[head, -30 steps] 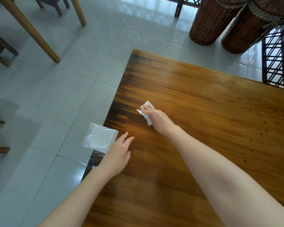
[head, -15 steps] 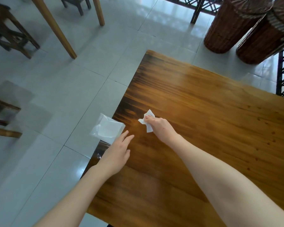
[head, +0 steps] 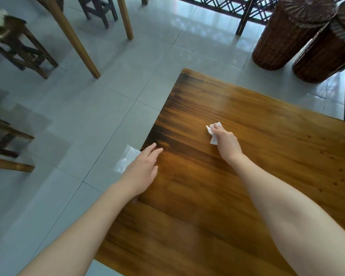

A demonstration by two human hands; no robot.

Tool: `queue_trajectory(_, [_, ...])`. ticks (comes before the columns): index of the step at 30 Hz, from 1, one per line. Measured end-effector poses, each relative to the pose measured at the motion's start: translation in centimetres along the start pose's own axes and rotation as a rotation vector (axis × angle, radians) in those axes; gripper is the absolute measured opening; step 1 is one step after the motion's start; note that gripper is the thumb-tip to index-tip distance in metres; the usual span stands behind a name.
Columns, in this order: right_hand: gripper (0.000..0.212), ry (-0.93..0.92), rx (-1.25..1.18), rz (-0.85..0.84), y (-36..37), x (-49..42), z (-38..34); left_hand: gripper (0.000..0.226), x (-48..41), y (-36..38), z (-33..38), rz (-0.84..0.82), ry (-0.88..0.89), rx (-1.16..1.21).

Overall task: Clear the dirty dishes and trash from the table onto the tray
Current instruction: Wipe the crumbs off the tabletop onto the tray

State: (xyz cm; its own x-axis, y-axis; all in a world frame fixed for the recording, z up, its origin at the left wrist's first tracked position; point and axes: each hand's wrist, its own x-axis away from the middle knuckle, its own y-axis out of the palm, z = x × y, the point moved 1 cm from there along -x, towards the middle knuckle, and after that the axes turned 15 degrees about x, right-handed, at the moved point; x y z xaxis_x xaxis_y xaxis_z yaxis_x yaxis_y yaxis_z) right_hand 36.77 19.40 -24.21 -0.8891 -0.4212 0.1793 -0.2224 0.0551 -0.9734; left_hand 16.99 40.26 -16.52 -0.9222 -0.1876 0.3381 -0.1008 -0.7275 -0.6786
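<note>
The wooden table (head: 267, 196) filled the lower right of the view, its grain running dark toward the left edge and warm amber across the middle, with a pale tiled floor (head: 88, 120) spreading out beyond it. Two tall wicker baskets (head: 287, 34) stood side by side on the tiles past the table's far edge, against a dark lattice screen (head: 223, 5). Off to the upper left, light wooden legs (head: 76, 42) of another table slanted across the floor, and a dark stool (head: 22, 46) sat beside them.

Both bare forearms reached in from the bottom. The left hand (head: 141, 172) was flat and palm-down at the table's left edge, fingers extended and lying close together, thumb tucked alongside, gripping nothing. Just beyond it, past the table's edge, showed a crumpled clear plastic bag (head: 126, 160), partly hidden by that hand; whether the hand touched it could not be told.

The right hand (head: 226, 142) was further in on the tabletop, well apart from the left, fingers curled down and pressed onto a small white crumpled tissue (head: 212, 134). The tissue lay against the wood, its corners poking out ahead of and beside the fingertips.
</note>
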Motion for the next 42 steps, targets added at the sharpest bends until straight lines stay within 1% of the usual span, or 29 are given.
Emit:
queue_trajectory(2, [0.056,0.119,-0.129,0.007,0.3,0.4,-0.9,0.055,-0.6,0.0,0.1,-0.009,0.005,-0.012])
queue_trajectory(3, [0.054,0.134,-0.178,0.016,0.5,0.6,-2.1,0.055,-0.9,0.1,0.1,-0.020,0.002,-0.012])
queue_trajectory(4, [0.052,0.100,-0.199,0.016,0.7,1.0,-3.8,0.055,-1.0,0.2,0.2,-0.034,-0.002,-0.009])
queue_trajectory(6, [0.049,-0.050,-0.196,0.004,1.5,1.6,-7.4,0.056,-1.6,0.6,0.4,-0.057,-0.007,-0.004])
queue_trajectory(8, [0.051,-0.155,-0.188,0.000,2.2,1.8,-9.9,0.056,-2.2,0.9,0.7,-0.064,-0.012,-0.013])
queue_trajectory(10, [0.054,-0.261,-0.148,-0.002,2.3,1.4,-9.9,0.056,-2.6,1.1,0.9,-0.068,-0.018,-0.028])
queue_trajectory(12, [0.057,-0.379,-0.110,-0.026,1.9,0.5,-8.1,0.056,-3.1,1.2,0.9,-0.076,-0.018,-0.035])
queue_trajectory(13, [0.059,-0.385,-0.097,-0.027,1.5,-0.1,-6.7,0.056,-3.4,1.3,0.9,-0.084,-0.019,-0.033])
queue_trajectory(14, [0.061,-0.342,-0.084,-0.008,1.1,-0.9,-5.2,0.056,-3.7,1.4,0.9,-0.093,-0.019,-0.029])
queue_trajectory(19, [0.058,0.107,-0.135,0.099,-0.3,-3.3,1.6,0.057,-4.8,2.1,1.3,-0.130,-0.001,-0.024])
queue_trajectory(22, [0.053,0.263,-0.256,0.101,0.0,-3.2,2.0,0.057,-5.3,2.6,1.6,-0.157,0.006,-0.034])
queue_trajectory(23, [0.049,0.258,-0.298,0.103,0.2,-2.8,1.0,0.058,-5.5,2.8,1.7,-0.167,0.006,-0.038])
queue_trajectory(25, [0.044,0.105,-0.330,0.074,0.8,-1.8,-1.9,0.058,-6.0,3.1,1.9,-0.178,0.008,-0.058])
queue_trajectory(27, [0.048,-0.064,-0.321,0.033,1.5,-0.7,-4.1,0.058,-6.7,3.3,2.2,-0.181,0.009,-0.094])
queue_trajectory(29, [0.053,-0.173,-0.271,0.007,1.5,-0.4,-4.0,0.059,-7.1,3.6,2.6,-0.191,0.004,-0.127])
queue_trajectory(31, [0.061,-0.308,-0.180,-0.024,0.6,-1.1,-2.3,0.059,-7.6,3.7,2.8,-0.205,-0.004,-0.145])
queue_trajectory(32, [0.064,-0.340,-0.146,-0.030,0.1,-1.5,-1.2,0.059,-7.8,3.7,2.8,-0.213,-0.006,-0.149])
queue_trajectory(33, [0.066,-0.325,-0.131,-0.016,-0.5,-2.0,0.0,0.059,-7.9,3.7,2.8,-0.220,-0.006,-0.152])
queue_trajectory(34, [0.065,-0.271,-0.129,0.008,-1.0,-2.4,1.0,0.059,-8.1,3.7,2.8,-0.224,-0.002,-0.154])
queue_trajectory(36, [0.059,-0.097,-0.152,0.064,-1.5,-2.6,3.2,0.059,-8.3,3.8,2.7,-0.231,0.008,-0.155])
queue_trajectory(39, [0.046,0.194,-0.262,0.146,-1.3,-2.6,6.2,0.059,-8.7,4.0,2.7,-0.229,0.029,-0.168])
queue_trajectory(42, [0.043,0.380,-0.303,0.200,-1.0,-3.9,6.2,0.059,-9.5,3.8,2.6,-0.202,0.035,-0.191])
